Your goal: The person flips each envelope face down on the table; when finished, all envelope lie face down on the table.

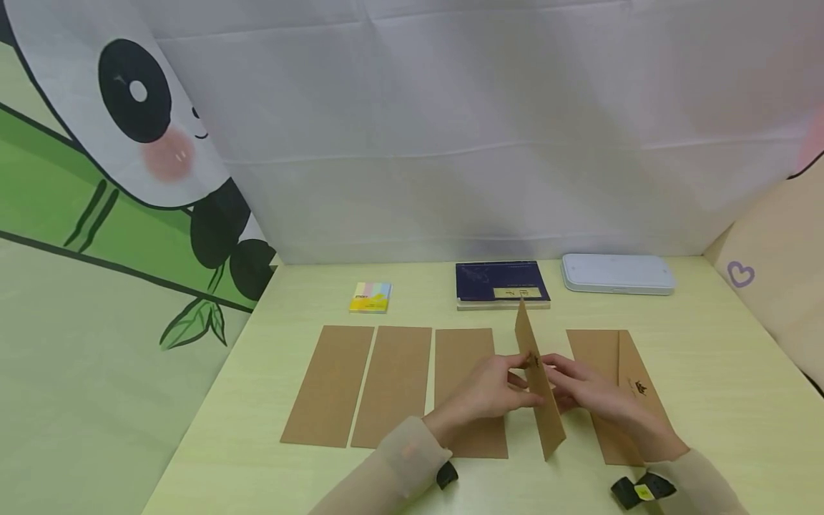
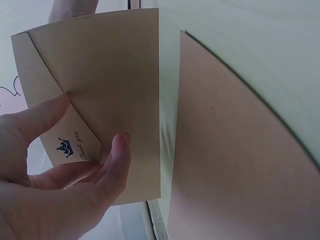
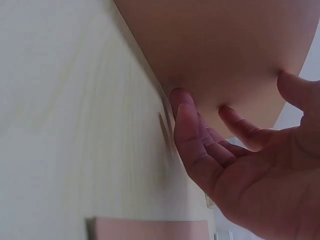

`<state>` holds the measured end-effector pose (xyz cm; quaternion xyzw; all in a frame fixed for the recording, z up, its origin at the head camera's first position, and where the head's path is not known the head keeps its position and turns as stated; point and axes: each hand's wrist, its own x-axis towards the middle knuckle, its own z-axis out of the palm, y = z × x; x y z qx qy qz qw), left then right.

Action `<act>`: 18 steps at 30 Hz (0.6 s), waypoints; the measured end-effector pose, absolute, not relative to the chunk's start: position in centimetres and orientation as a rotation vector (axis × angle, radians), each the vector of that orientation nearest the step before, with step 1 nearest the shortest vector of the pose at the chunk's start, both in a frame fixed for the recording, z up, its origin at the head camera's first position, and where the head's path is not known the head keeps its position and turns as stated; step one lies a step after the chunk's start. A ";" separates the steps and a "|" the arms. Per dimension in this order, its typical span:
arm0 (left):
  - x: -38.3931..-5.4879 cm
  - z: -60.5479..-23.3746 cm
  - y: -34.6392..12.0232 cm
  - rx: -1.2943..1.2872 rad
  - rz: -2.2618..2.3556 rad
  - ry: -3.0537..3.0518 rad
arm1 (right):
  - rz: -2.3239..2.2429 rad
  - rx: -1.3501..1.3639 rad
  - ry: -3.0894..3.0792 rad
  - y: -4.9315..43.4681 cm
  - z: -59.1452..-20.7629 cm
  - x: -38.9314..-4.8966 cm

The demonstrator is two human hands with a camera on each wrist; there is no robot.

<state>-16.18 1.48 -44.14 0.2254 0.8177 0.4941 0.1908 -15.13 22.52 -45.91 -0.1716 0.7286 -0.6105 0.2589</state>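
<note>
A brown paper envelope [image 1: 541,411] stands on its long edge between my two hands. My left hand [image 1: 479,390] touches its flap side, thumb at the flap's slanted edge and fingertips near the flap tip. A crown and "Thank you" print shows there in the left wrist view. On the plain face, my right hand [image 3: 265,180] rests its spread fingertips. A second envelope [image 1: 592,352] lies under my right forearm, flap and crown facing up. To the left lie three plain brown envelopes, an outer one [image 1: 327,386], a middle one [image 1: 390,386] and one partly beneath my left hand [image 1: 460,350].
Along the back of the pale wooden table [image 1: 225,443] sit a pastel sticky-note pad [image 1: 370,297], a dark blue book [image 1: 496,279] and a light blue case [image 1: 618,274]. A white cloth [image 1: 450,143] hangs behind them, with a panda-printed panel at left.
</note>
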 end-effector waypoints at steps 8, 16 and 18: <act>-16.3 -44.3 1.4 0.639 1.593 2.092 | -1.628 -0.450 2.023 22.6 -45.9 -15.1; -16.2 -43.7 1.4 0.589 1.702 2.004 | -1.634 -0.375 2.107 22.0 -45.4 -15.1; -16.2 -43.7 1.4 0.574 1.750 1.979 | -1.617 -0.318 2.144 21.8 -45.2 -15.0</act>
